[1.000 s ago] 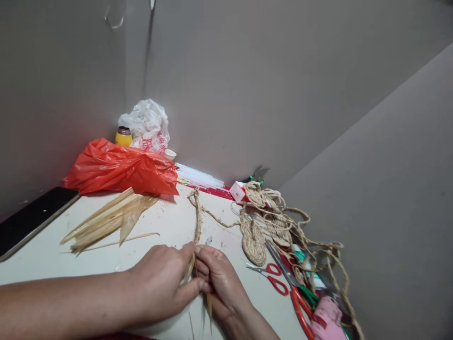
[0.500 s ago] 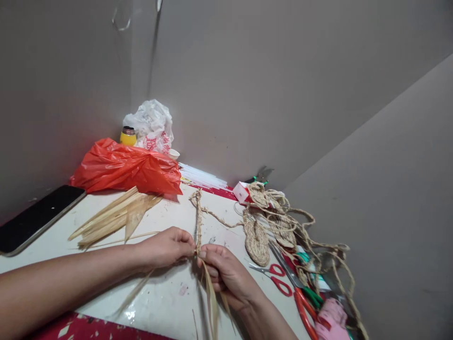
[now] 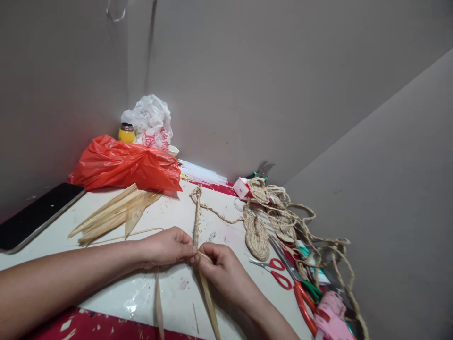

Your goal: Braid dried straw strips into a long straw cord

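Observation:
A narrow braid (image 3: 197,219) of pale dried husk runs from the far part of the white board down to my hands. My left hand (image 3: 171,248) is closed, with thumb and fingers pinching the braid's near end. Close beside it, my right hand (image 3: 224,269) pinches a thin twisted husk strand (image 3: 204,256) just right of the braid. A loose husk strip (image 3: 209,302) hangs toward me below the right hand, and another strip (image 3: 158,302) hangs below the left. A thin cord ties the braid's far end to a coiled woven piece (image 3: 256,236) on the right.
Flat dried husks (image 3: 106,215) lie left of the braid, near a black phone (image 3: 38,215). Behind are a red plastic bag (image 3: 123,165) and white sticks (image 3: 203,173). Small red-handled scissors (image 3: 278,274), large shears (image 3: 302,302) and a pink glue gun (image 3: 331,314) crowd the right.
My right hand has turned and now draws a thin strand out to the right of the braid. The loose strip under my left hand has swung to hang straighter.

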